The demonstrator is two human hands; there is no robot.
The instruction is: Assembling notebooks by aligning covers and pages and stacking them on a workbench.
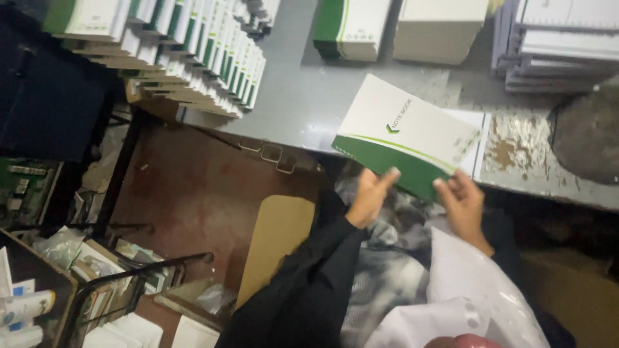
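A white and green notebook (405, 134) is held tilted over the near edge of the grey table (303, 103). My left hand (371, 196) grips its lower green edge from the left, in a black sleeve. My right hand (459, 203) grips the same edge from the right, in a white sleeve. A white sheet or second book (476, 145) shows under the notebook's right side.
A long slanted row of white and green notebooks (213, 58) fills the table's far left. Stacked boxes (351, 29) and a plain carton (438, 29) stand at the back, a pile of spiral pads (567, 45) at far right. Metal frames and packets (109, 270) lie on the floor at left.
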